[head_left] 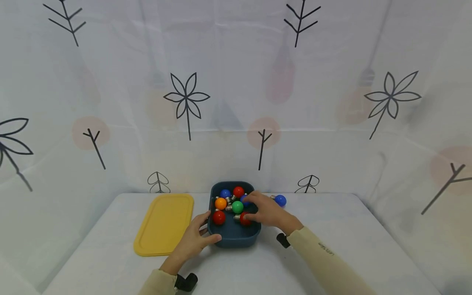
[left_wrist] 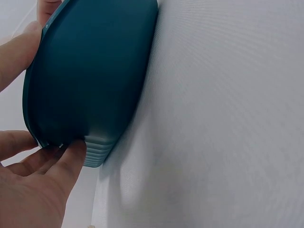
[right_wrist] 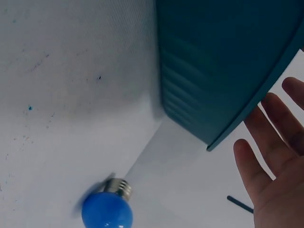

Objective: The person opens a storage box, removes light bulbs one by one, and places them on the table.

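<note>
A dark teal bin (head_left: 236, 242) holds several toy-like light bulbs with silver screw bases. Among them are a green bulb (head_left: 237, 207), an orange bulb (head_left: 220, 203) and red bulbs, one at the left (head_left: 219, 218). My left hand (head_left: 195, 237) holds the bin's near left corner, thumb on the near rim and fingers along the left side wall. Over the right rim reaches my right hand (head_left: 268, 211), its fingers spread. Its thumb is at a red bulb (head_left: 245, 219), and its fingertips are by a partly hidden blue bulb (head_left: 244, 199). I see no bulb gripped there.
A blue bulb (head_left: 280, 200) lies on the white tabletop right of the bin, behind my right hand. To the bin's left lies a flat yellow tray or lid (head_left: 164, 225). A patterned white cloth (head_left: 236, 102) hangs behind the table.
</note>
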`<action>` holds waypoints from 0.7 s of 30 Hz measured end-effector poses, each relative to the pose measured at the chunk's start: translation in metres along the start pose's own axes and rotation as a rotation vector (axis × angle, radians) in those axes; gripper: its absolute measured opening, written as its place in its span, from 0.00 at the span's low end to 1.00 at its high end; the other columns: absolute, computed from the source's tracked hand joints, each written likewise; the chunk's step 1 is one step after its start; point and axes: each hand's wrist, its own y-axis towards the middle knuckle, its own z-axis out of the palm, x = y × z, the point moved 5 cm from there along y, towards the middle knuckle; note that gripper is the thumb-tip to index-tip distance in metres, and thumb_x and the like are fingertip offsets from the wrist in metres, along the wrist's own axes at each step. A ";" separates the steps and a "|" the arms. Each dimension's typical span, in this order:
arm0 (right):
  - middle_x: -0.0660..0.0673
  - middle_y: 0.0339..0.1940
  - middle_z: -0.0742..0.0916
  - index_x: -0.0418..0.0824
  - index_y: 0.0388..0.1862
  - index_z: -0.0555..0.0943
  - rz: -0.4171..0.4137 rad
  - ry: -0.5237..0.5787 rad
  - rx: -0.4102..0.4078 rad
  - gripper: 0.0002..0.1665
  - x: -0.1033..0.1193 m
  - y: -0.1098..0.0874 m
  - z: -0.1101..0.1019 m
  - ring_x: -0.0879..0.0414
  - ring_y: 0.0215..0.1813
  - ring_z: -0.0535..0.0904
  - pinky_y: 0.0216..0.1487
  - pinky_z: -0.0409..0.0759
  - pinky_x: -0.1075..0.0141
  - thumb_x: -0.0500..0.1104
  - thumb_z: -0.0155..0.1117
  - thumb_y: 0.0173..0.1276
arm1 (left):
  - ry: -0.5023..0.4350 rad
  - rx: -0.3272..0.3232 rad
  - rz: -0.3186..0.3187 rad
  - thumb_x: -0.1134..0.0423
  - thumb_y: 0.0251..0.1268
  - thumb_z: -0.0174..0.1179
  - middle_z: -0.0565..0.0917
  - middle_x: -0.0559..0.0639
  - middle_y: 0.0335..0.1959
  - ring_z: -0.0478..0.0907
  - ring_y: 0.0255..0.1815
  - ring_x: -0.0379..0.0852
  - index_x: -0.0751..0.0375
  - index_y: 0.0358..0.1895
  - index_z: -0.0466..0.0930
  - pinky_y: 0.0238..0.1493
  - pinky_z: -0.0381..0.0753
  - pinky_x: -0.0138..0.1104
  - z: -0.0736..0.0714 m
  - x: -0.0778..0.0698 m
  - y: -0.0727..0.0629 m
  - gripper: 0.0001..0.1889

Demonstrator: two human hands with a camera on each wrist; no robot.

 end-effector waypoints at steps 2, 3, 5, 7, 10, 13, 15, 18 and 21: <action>0.45 0.58 0.77 0.42 0.59 0.77 -0.006 -0.013 0.033 0.29 0.001 0.002 0.004 0.45 0.57 0.74 0.60 0.75 0.49 0.52 0.69 0.62 | 0.001 0.003 -0.002 0.54 0.53 0.71 0.61 0.61 0.71 0.60 0.69 0.60 0.64 0.72 0.57 0.63 0.69 0.49 0.000 0.000 0.000 0.45; 0.44 0.57 0.77 0.42 0.59 0.77 -0.009 -0.025 0.048 0.29 0.002 0.003 0.006 0.46 0.56 0.75 0.60 0.76 0.50 0.52 0.69 0.62 | 0.001 0.005 -0.002 0.54 0.54 0.71 0.61 0.61 0.71 0.60 0.70 0.60 0.63 0.72 0.57 0.63 0.69 0.49 -0.001 0.000 0.000 0.45; 0.45 0.57 0.77 0.42 0.59 0.77 -0.019 -0.052 0.075 0.29 0.004 0.005 0.010 0.48 0.55 0.75 0.59 0.76 0.51 0.53 0.69 0.62 | 0.000 0.006 -0.004 0.54 0.54 0.71 0.60 0.61 0.71 0.60 0.70 0.60 0.63 0.72 0.57 0.64 0.69 0.49 -0.001 0.000 0.000 0.45; 0.46 0.56 0.78 0.43 0.58 0.78 -0.028 -0.084 0.097 0.29 0.006 0.006 0.013 0.51 0.53 0.76 0.57 0.77 0.53 0.53 0.69 0.61 | -0.003 0.008 -0.005 0.54 0.54 0.71 0.60 0.61 0.71 0.60 0.70 0.59 0.63 0.72 0.57 0.64 0.69 0.49 -0.001 0.000 0.000 0.45; 0.49 0.53 0.79 0.45 0.58 0.79 -0.031 -0.139 0.123 0.28 0.011 0.007 0.017 0.54 0.49 0.75 0.55 0.78 0.57 0.54 0.70 0.60 | -0.001 0.006 -0.009 0.53 0.53 0.71 0.61 0.60 0.71 0.60 0.70 0.59 0.62 0.72 0.57 0.64 0.69 0.48 -0.001 0.000 -0.001 0.45; 0.50 0.49 0.79 0.47 0.56 0.79 -0.032 -0.192 0.143 0.27 0.014 0.008 0.020 0.57 0.45 0.74 0.51 0.79 0.61 0.54 0.70 0.60 | -0.007 0.009 -0.015 0.53 0.53 0.71 0.61 0.59 0.71 0.60 0.70 0.58 0.62 0.72 0.57 0.64 0.69 0.48 -0.001 0.000 -0.001 0.45; 0.51 0.47 0.79 0.47 0.56 0.79 -0.036 -0.219 0.151 0.27 0.015 0.008 0.021 0.57 0.43 0.74 0.49 0.79 0.62 0.54 0.71 0.59 | -0.014 0.013 -0.013 0.53 0.53 0.71 0.60 0.60 0.71 0.60 0.70 0.58 0.62 0.73 0.57 0.64 0.69 0.48 -0.001 0.000 -0.001 0.46; 0.52 0.47 0.79 0.47 0.56 0.79 -0.045 -0.252 0.158 0.26 0.016 0.008 0.024 0.58 0.43 0.74 0.49 0.79 0.63 0.54 0.71 0.59 | -0.026 0.017 -0.007 0.53 0.53 0.71 0.60 0.61 0.71 0.60 0.70 0.59 0.63 0.73 0.56 0.63 0.70 0.49 -0.001 -0.001 -0.001 0.46; 0.52 0.45 0.80 0.48 0.55 0.80 -0.045 -0.258 0.171 0.25 0.018 0.008 0.024 0.58 0.43 0.74 0.48 0.80 0.64 0.52 0.71 0.59 | -0.023 0.016 -0.002 0.53 0.53 0.71 0.60 0.61 0.71 0.60 0.70 0.59 0.63 0.73 0.56 0.63 0.70 0.49 -0.001 -0.001 -0.001 0.46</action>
